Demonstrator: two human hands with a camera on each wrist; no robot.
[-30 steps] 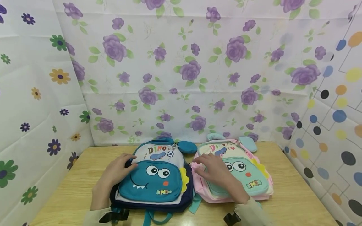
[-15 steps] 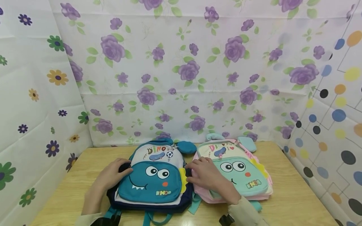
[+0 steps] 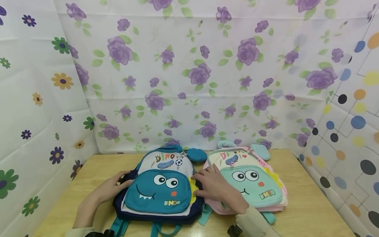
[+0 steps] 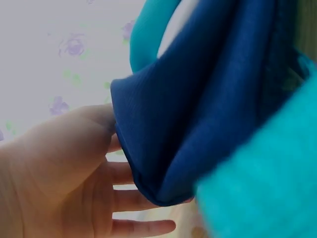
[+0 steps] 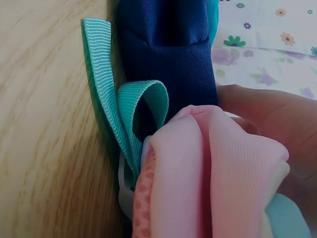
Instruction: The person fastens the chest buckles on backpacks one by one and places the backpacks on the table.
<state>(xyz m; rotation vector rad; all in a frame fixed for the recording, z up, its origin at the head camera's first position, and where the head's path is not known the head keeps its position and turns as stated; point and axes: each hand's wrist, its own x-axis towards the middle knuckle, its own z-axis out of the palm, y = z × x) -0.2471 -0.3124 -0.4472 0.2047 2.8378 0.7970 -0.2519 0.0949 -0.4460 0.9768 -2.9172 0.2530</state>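
Left hand [image 3: 111, 187] and right hand [image 3: 211, 185] flank the blue backpack [image 3: 160, 189]; pink backpack [image 3: 248, 179] alongside (both flat on the table [image 3: 308, 204]).

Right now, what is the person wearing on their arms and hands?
Both hands are bare: no gloves or rings show. The left hand and right hand come out of pale beige sleeves. A small black device sits at the right wrist, and a bit of black shows at the left wrist too.

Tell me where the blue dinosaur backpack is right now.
In the head view the blue dinosaur backpack lies flat on the wooden table, left of the pink backpack, between the left hand and right hand.
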